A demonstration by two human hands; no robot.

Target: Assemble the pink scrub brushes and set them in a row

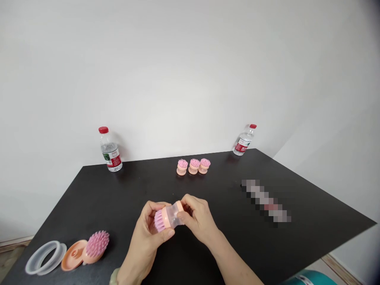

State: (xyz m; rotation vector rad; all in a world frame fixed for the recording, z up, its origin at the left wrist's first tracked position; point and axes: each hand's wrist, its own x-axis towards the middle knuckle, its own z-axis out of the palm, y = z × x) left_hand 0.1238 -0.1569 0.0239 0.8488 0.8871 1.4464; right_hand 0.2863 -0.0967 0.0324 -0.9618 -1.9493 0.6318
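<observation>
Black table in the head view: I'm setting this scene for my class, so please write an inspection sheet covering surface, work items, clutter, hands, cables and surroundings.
Surface: black table, smooth-looking.
Work items: held brush, pink-bristled with a see-through middle; three small brushes standing bristles up towards the back; at the near left, translucent rings, an orange disc and a loose brush head.
Clutter: left bottle and right bottle, both red-capped, near the back edge; pixelated patch at the right, contents unreadable.
Hands: left hand holds the bristle end; right hand holds the opposite end.
Cables: nothing seen.
Surroundings: pale wall behind; teal object at the lower right, cut by the frame.
</observation>
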